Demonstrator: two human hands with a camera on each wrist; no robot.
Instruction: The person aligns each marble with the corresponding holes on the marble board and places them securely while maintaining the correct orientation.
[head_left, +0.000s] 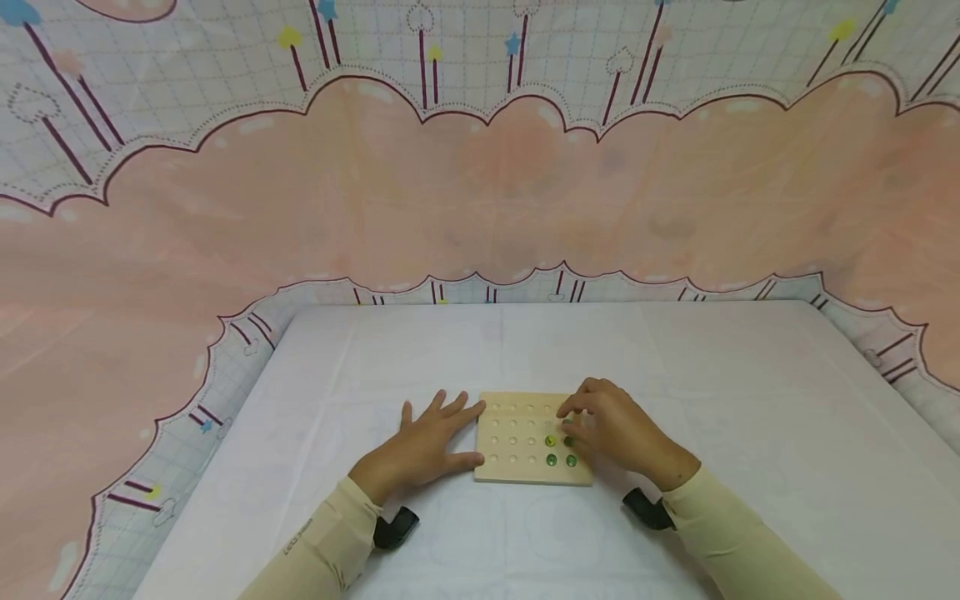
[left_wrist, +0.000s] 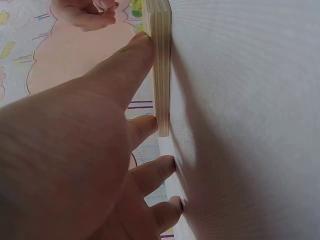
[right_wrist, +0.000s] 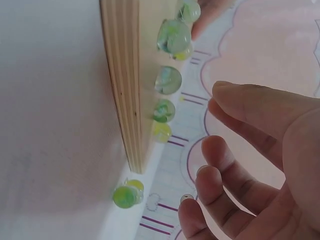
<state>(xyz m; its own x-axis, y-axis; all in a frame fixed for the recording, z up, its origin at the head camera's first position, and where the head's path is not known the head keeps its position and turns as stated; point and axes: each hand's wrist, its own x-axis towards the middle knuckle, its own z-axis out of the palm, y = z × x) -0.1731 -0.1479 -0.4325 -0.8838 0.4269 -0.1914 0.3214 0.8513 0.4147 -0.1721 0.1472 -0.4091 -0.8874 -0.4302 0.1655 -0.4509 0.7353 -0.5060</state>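
The person's left hand (head_left: 420,446) lies with its fingers spread, thumb and index finger touching the left edge of a wooden board (head_left: 504,470) on a white table (head_left: 352,358). The right hand (head_left: 626,429) is over the board's right side, fingers loosely bent and apart, nothing visible between them. At least 6 marbles (right_wrist: 174,36), green and yellow, sit on the board; at least 2 others (right_wrist: 124,197) lie just beside it.

The right grip (head_left: 618,433) partly hides the board (head_left: 522,450) and, seemingly, several marbles (head_left: 568,442)
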